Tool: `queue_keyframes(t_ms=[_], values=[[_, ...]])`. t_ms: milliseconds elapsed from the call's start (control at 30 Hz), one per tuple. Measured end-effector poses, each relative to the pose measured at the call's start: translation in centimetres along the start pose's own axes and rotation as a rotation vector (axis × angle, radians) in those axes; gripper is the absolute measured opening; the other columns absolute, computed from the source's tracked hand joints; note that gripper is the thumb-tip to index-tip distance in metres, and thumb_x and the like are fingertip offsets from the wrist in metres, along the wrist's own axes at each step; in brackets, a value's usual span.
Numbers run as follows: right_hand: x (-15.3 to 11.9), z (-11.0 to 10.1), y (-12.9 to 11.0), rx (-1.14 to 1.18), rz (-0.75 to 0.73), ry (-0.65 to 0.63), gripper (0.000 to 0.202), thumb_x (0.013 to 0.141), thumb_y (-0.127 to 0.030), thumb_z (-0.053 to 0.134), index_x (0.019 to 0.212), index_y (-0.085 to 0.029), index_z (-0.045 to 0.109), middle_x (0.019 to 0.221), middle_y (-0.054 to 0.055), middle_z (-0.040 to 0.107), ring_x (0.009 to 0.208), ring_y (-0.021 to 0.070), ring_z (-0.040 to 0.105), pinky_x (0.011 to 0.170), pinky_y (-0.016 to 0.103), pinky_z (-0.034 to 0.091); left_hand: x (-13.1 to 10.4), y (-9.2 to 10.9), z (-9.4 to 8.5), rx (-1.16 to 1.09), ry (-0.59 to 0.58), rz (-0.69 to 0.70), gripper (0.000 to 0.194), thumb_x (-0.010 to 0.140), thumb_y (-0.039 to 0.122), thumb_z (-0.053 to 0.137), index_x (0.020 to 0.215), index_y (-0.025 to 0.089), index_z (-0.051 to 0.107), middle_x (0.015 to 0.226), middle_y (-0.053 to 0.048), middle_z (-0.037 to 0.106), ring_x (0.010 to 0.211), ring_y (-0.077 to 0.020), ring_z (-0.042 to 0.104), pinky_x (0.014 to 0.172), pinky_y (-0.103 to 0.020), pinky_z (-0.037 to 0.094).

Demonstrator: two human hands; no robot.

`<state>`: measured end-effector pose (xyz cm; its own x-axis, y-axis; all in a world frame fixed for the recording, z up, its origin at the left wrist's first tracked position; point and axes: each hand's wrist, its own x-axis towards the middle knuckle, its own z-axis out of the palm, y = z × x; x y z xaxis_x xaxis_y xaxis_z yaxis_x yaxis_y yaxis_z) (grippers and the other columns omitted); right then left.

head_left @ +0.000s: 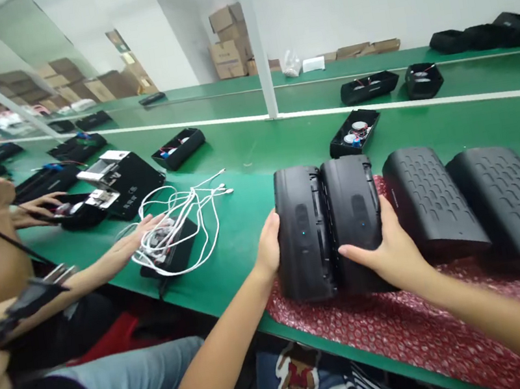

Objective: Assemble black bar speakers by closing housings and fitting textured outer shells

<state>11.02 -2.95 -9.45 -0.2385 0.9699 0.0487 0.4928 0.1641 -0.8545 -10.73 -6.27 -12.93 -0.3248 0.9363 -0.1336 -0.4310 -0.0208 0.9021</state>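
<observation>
Two black speakers (301, 240) stand side by side in front of me, each with a button panel and a small lit blue dot. My left hand (269, 245) grips the outer left side of the left one. Round the right side of the right speaker (351, 206) is my right hand (392, 249), its thumb lying across the front. The fingers behind both speakers are hidden. Under them red bubble wrap (321, 329) covers the table edge. Just to the right, two black housings with a scale-patterned face (432, 193) lie on the same wrap.
A co-worker's hand (142, 233) touches a bundle of white cables (186, 226) on a black box to the left. Another person's hand holds a black plug (25, 304). Open black housings with round drivers (355, 133) stand farther back on the green table (243, 151). A white post (260, 56) rises behind.
</observation>
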Motion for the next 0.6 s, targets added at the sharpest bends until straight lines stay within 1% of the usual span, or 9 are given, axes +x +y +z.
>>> queue_keyframes(t_ms=[67, 133, 233, 300, 367, 467, 533, 600], values=[[-1.8, 0.1, 0.3, -0.034, -0.054, 0.072, 0.125, 0.061, -0.054, 0.079, 0.154, -0.011, 0.009, 0.154, 0.022, 0.027, 0.141, 0.0388, 0.032, 0.116, 0.057, 0.028, -1.1, 0.2, -0.1, 0.043, -0.031, 0.142, 0.052, 0.087, 0.057, 0.058, 0.124, 0.021, 0.058, 0.117, -0.008, 0.067, 0.11, -0.0258, 0.062, 0.097, -0.04, 0.05], [-3.2, 0.2, 0.6, -0.06, -0.118, 0.12, 0.126, 0.063, -0.056, 0.078, 0.154, -0.01, 0.006, 0.157, 0.022, 0.021, 0.144, 0.039, 0.026, 0.118, 0.057, 0.024, -2.3, 0.5, -0.1, 0.09, -0.059, 0.256, 0.052, 0.091, 0.053, 0.054, 0.133, 0.022, 0.052, 0.129, -0.008, 0.06, 0.121, -0.0258, 0.055, 0.106, -0.042, 0.043], [-4.5, 0.4, 1.1, -0.084, -0.207, 0.161, 0.122, 0.066, -0.056, 0.077, 0.155, -0.012, 0.006, 0.157, 0.021, 0.018, 0.146, 0.0384, 0.022, 0.119, 0.058, 0.019, -3.7, 0.6, 0.0, 0.149, -0.096, 0.341, 0.048, 0.093, 0.049, 0.052, 0.133, 0.025, 0.051, 0.141, -0.005, 0.051, 0.133, -0.0272, 0.043, 0.115, -0.041, 0.033], [-4.9, 0.4, 1.5, -0.079, -0.252, 0.183, 0.12, 0.066, -0.056, 0.078, 0.154, -0.014, 0.007, 0.157, 0.02, 0.018, 0.146, 0.0384, 0.02, 0.119, 0.059, 0.019, -4.2, 0.5, -0.2, 0.182, -0.127, 0.373, 0.045, 0.091, 0.049, 0.054, 0.13, 0.028, 0.052, 0.141, -0.002, 0.051, 0.134, -0.0283, 0.042, 0.113, -0.039, 0.035], [-5.1, 0.4, 2.0, -0.011, -0.275, 0.203, 0.114, 0.067, -0.054, 0.078, 0.152, -0.016, 0.011, 0.154, 0.02, 0.021, 0.144, 0.0378, 0.024, 0.118, 0.058, 0.023, -4.4, 0.5, -0.5, 0.205, -0.159, 0.396, 0.042, 0.089, 0.05, 0.055, 0.128, 0.033, 0.051, 0.134, 0.002, 0.055, 0.128, -0.028, 0.047, 0.107, -0.038, 0.042], [-4.8, -0.1, 2.6, 0.208, -0.223, 0.215, 0.095, 0.07, -0.051, 0.077, 0.143, -0.02, 0.025, 0.143, 0.018, 0.036, 0.133, 0.034, 0.042, 0.11, 0.055, 0.038, -4.6, 0.9, -1.0, 0.226, -0.222, 0.4, 0.046, 0.083, 0.053, 0.063, 0.123, 0.036, 0.049, 0.121, 0.004, 0.06, 0.118, -0.0266, 0.055, 0.098, -0.038, 0.047], [-4.1, -0.7, 2.6, 0.324, -0.151, 0.199, 0.083, 0.07, -0.051, 0.076, 0.135, -0.023, 0.033, 0.134, 0.015, 0.044, 0.124, 0.0316, 0.05, 0.103, 0.052, 0.045, -4.9, 1.6, -1.0, 0.214, -0.241, 0.381, 0.051, 0.078, 0.053, 0.07, 0.119, 0.034, 0.047, 0.117, 0.002, 0.06, 0.115, -0.0261, 0.057, 0.096, -0.038, 0.049], [-3.4, -1.3, 2.3, 0.372, -0.1, 0.161, 0.077, 0.071, -0.054, 0.075, 0.131, -0.024, 0.037, 0.128, 0.013, 0.049, 0.119, 0.0309, 0.053, 0.1, 0.051, 0.048, -5.3, 2.3, -0.6, 0.191, -0.232, 0.36, 0.054, 0.073, 0.051, 0.075, 0.113, 0.03, 0.046, 0.114, -0.001, 0.059, 0.111, -0.0254, 0.058, 0.092, -0.038, 0.05]])
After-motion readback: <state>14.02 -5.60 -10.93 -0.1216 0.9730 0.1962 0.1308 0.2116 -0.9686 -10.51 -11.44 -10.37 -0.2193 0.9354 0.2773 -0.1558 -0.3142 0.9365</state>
